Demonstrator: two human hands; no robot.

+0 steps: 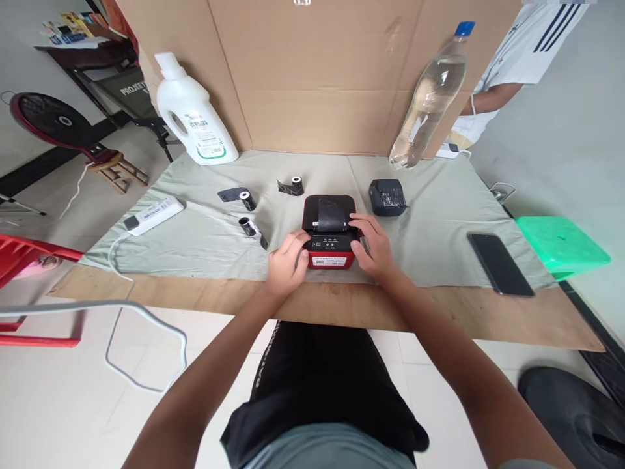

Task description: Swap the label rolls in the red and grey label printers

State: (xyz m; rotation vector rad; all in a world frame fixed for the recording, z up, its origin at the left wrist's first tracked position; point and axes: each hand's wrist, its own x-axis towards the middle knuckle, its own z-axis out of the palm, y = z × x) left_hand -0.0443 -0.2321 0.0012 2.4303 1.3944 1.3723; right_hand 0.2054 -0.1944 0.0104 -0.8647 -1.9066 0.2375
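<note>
A small red and black receipt printer sits at the front middle of the cloth, a white label on its front face. From its top a black strip of paper sticks out. My left hand grips the printer's left side, thumb at the front corner. On the opposite side my right hand holds it, fingertips at the top edge and thumb at the front right corner. Left of the printer lie partly unrolled black paper rolls: one roll, a second roll and a third roll behind.
A black block-shaped object lies right of the printer, a phone farther right. A power strip lies left. A white detergent bottle and a water bottle stand before a cardboard panel. Another person's arm shows behind it.
</note>
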